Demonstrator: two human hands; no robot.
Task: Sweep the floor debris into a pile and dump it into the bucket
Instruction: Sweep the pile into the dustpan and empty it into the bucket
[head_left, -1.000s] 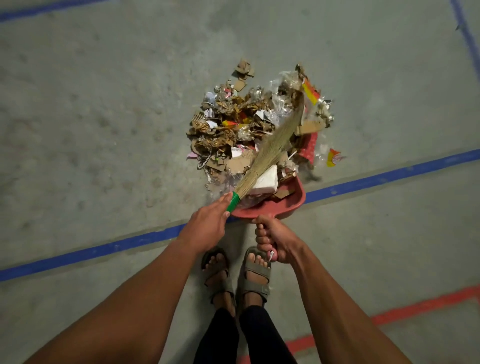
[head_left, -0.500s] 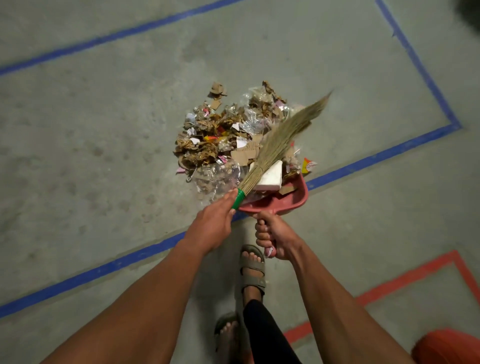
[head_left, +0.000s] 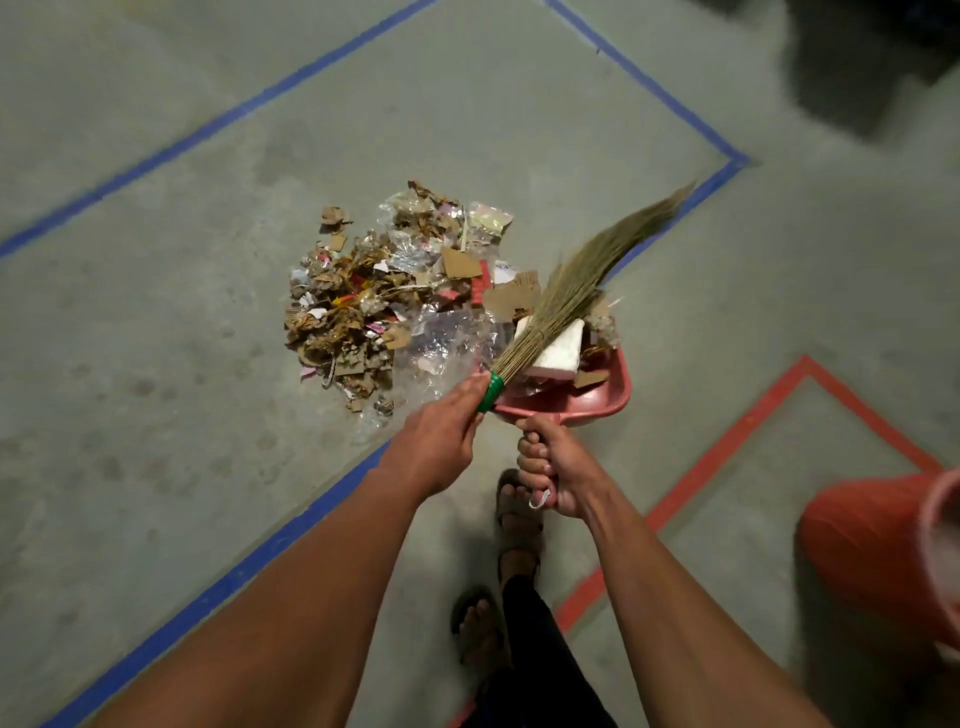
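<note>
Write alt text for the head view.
A person's left hand grips a grass broom over a red dustpan held by the right hand, beside a debris pile on the concrete floor. An orange bucket sits at right.

I stood in what looked like an industrial hall or workshop: the floor (head_left: 156, 364) was bare grey concrete, stained and scuffed, with blue tape lines (head_left: 218, 577) and red tape lines (head_left: 727, 457) marking off rectangular zones (the kind laid out for work areas). No furniture showed anywhere around me.
</note>
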